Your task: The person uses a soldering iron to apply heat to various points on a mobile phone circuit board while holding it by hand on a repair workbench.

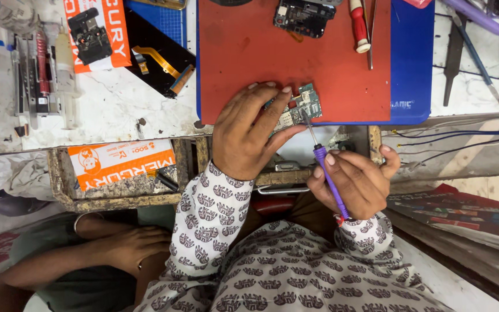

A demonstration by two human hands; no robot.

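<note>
My left hand presses a small green circuit board down at the near edge of the red mat, fingers spread over its left part. My right hand grips a purple-handled screwdriver like a pen. Its thin metal tip touches the board's near right part. Both my sleeves are white with a dark pattern.
A larger phone board and a red-handled screwdriver lie at the far side of the mat. A blue mat lies under the red one. Tools sit far left, tweezers far right. Another person's hand rests below left.
</note>
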